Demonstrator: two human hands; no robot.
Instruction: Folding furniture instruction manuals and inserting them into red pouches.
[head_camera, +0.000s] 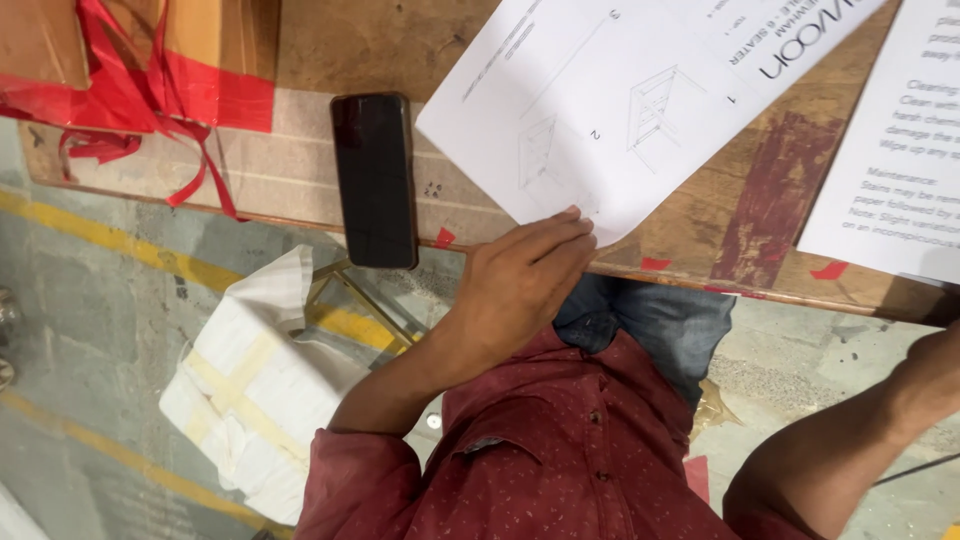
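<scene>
Grey concrete floor (90, 330) with yellow lines runs under a worn wooden surface (740, 220). At far left sits a cardboard box (200, 40) trailing red tape, and below it on the floor lies a white wrapped bundle (250, 390). A black phone (375, 180) lies at the surface's near edge, close to the left hand (525, 280), whose fingers (560, 235) lie flat and loosely spread on the corner of an instruction sheet (620, 110), gripping nothing. A careless sweep of that hand could likely knock the phone off or drag the sheet over the edge. A second sheet (890, 150) lies further right. The right hand (935, 375) is cropped; I cannot tell its fingers' state.
</scene>
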